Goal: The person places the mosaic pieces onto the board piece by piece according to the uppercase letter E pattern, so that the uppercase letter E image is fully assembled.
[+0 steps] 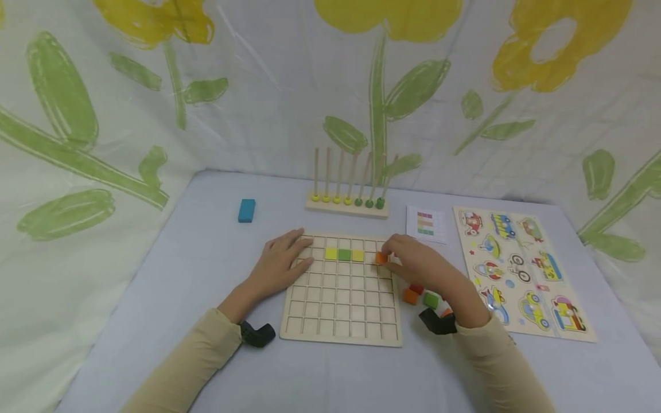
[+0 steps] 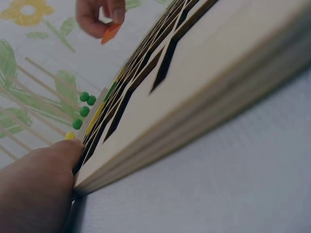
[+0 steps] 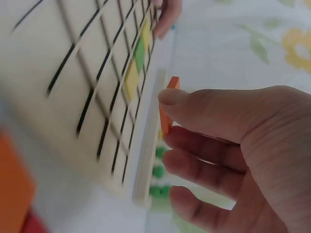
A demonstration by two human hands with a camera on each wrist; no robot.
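Note:
A pale wooden grid board (image 1: 335,312) lies in front of me. In one of its upper rows sit a yellow tile (image 1: 331,253), a green tile (image 1: 344,254) and another yellow tile (image 1: 357,255). My left hand (image 1: 279,261) rests at the board's upper left edge, fingers extended over the rim. Between thumb and fingertips, my right hand (image 1: 420,261) pinches an orange tile (image 3: 167,109); the left wrist view shows this tile (image 2: 111,34) raised above the board near its upper right.
Several loose tiles, among them an orange one (image 1: 410,296) and a green one (image 1: 431,299), lie beneath my right forearm. Behind the board stand a bead rack (image 1: 346,207) with upright rods and a patterned card (image 1: 426,223). A vehicle puzzle (image 1: 521,269) lies right, a blue block (image 1: 247,210) back left.

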